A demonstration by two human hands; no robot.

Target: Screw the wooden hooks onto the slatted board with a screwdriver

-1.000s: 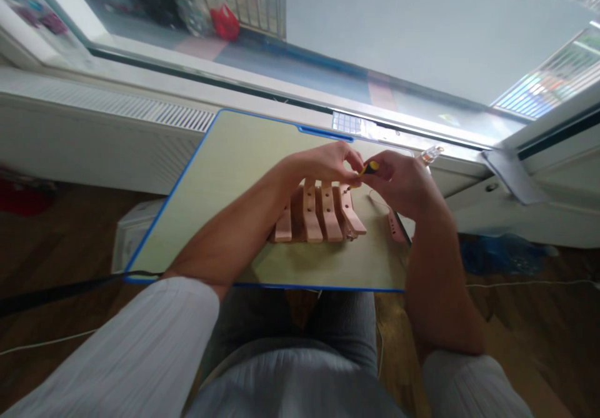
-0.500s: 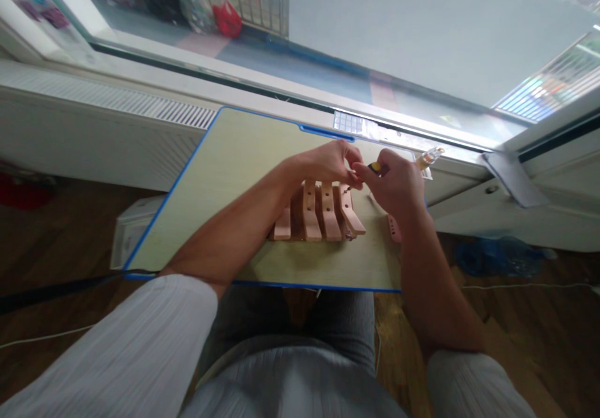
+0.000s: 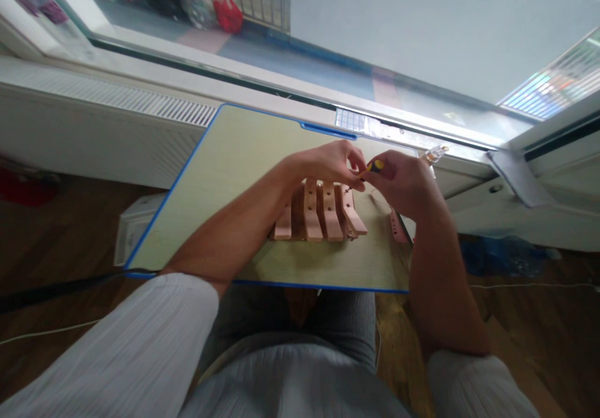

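Note:
My right hand (image 3: 405, 180) is closed around a small yellow-and-black screwdriver (image 3: 376, 166), its yellow end showing between the fingers. My left hand (image 3: 330, 160) reaches in from the left with thumb and fingers pinched close to the tool. Whatever those fingertips hold is too small to make out. Just below both hands, several bent wooden slats (image 3: 333, 221) with drilled holes stand side by side on the folding table (image 3: 225, 168). The left forearm hides part of the leftmost slat. Small metal hardware (image 3: 350, 235) shows at the rightmost slat's lower end.
A pink strip with holes (image 3: 398, 227) lies by the table's right edge, beneath my right wrist. Beyond my right hand is a clear amber-tinted object (image 3: 435, 154). A plastic-wrapped grid-like item (image 3: 351, 119) rests on the window sill. A radiator (image 3: 154, 102) stands at left.
My right hand has shifted slightly right and turned, so more of the screwdriver's yellow end shows. My left hand keeps nearly the same pinch. The slats stay put.

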